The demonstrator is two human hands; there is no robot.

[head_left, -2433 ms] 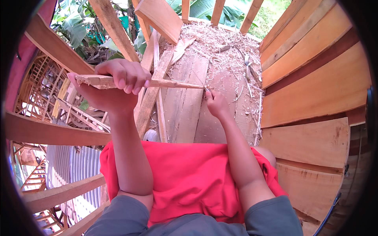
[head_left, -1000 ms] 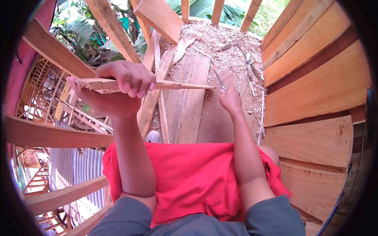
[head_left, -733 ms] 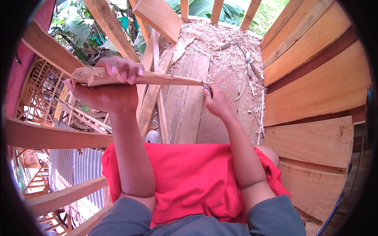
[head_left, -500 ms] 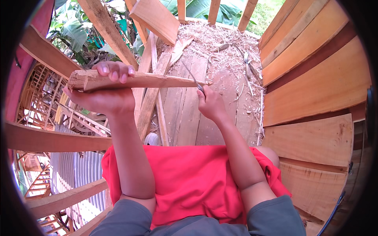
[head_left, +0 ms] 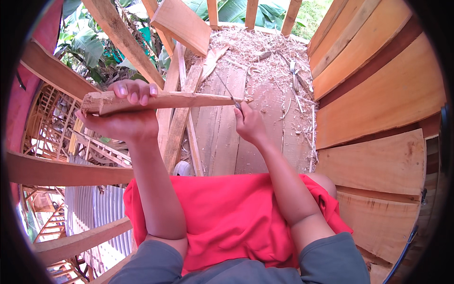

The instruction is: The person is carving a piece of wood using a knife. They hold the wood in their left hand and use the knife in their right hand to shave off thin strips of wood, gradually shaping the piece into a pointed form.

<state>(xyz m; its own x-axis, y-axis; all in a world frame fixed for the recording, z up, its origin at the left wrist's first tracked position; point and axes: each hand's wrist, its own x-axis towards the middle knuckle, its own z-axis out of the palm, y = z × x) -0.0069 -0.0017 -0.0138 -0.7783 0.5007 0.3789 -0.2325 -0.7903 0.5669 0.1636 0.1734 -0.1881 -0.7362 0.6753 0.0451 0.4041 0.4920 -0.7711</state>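
Note:
My left hand (head_left: pixel 127 113) is closed round the thick, rough end of a long piece of wood (head_left: pixel 182 100), its palm beneath and its fingers over the top. The wood lies level across my front and tapers toward the right. In my closed right hand (head_left: pixel 252 124) is the handle of a knife (head_left: pixel 227 88), whose thin dark blade points up and to the left. The blade crosses behind the narrow tip of the wood; whether it touches the wood I cannot tell. A red cloth (head_left: pixel 231 213) covers my lap.
Wood shavings (head_left: pixel 255 45) cover the far part of the plank floor (head_left: pixel 229 137). Among them lies what looks like another knife (head_left: pixel 294 75). Loose boards (head_left: pixel 177 135) lean at the left, near a slatted rail (head_left: pixel 71 170). A plank wall (head_left: pixel 373 104) rises on the right.
The whole view has shifted very slightly. Both hands keep their holds on the wood and the knife, and their positions are nearly the same.

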